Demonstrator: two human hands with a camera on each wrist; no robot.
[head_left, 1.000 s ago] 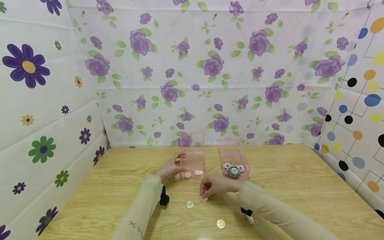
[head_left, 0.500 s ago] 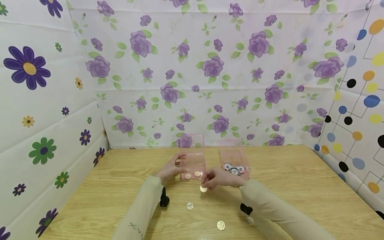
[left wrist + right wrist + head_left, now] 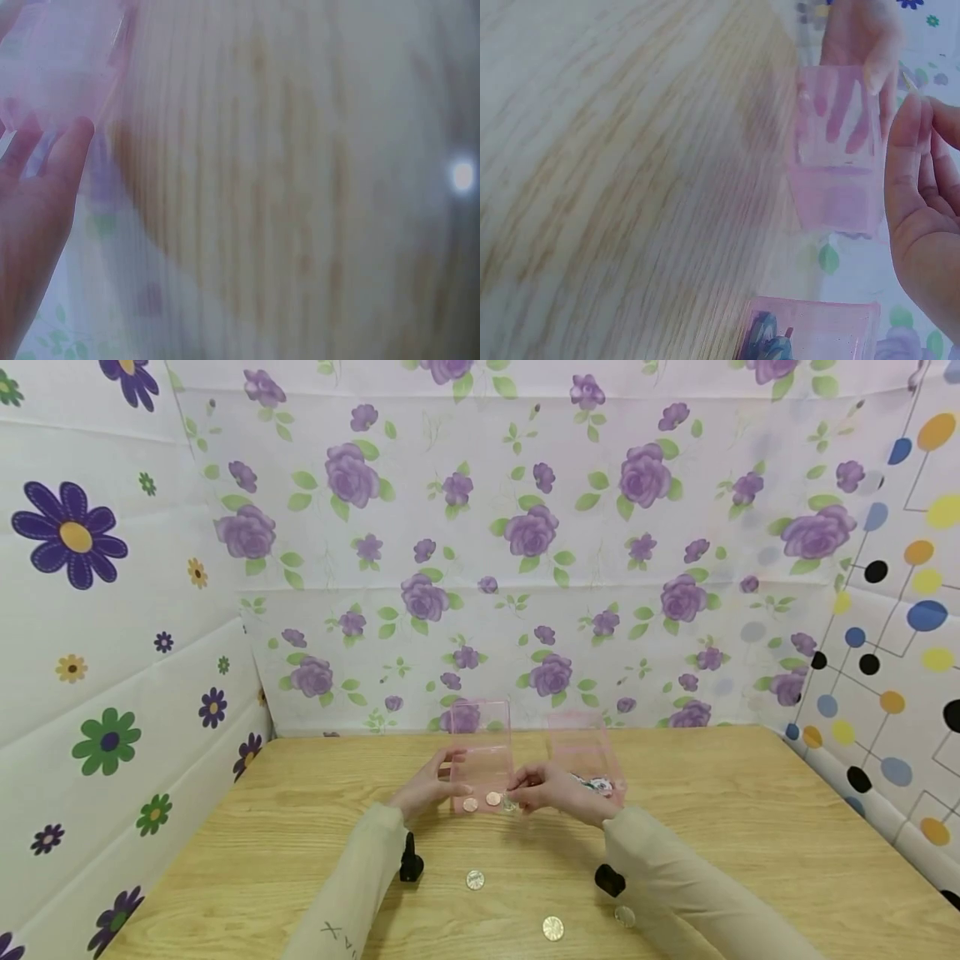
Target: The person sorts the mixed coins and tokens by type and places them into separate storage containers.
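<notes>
My left hand (image 3: 427,787) grips the left side of an open, clear pink plastic box (image 3: 480,768), its thumb by the front rim. In the left wrist view its thumb and fingers lie against the pink wall. Two gold-coloured coins (image 3: 492,798) lie in the front part of this box. At the front right corner my right hand (image 3: 555,789) pinches another coin (image 3: 510,806) between thumb and fingertips. From the right wrist view, only the thin edge of that pinched coin (image 3: 908,82) shows above the fingertips.
A second open pink box (image 3: 588,745) with several poker chips (image 3: 600,785) stands to the right, partly hidden by my right hand. Three coins lie on the wooden table (image 3: 337,893): one coin (image 3: 475,880) in front of the left box, two nearer me. Patterned cloth walls surround the table.
My right hand has lifted a coin from the table and carried it forward to the left box's front right corner. The left hand has stayed on the box.
</notes>
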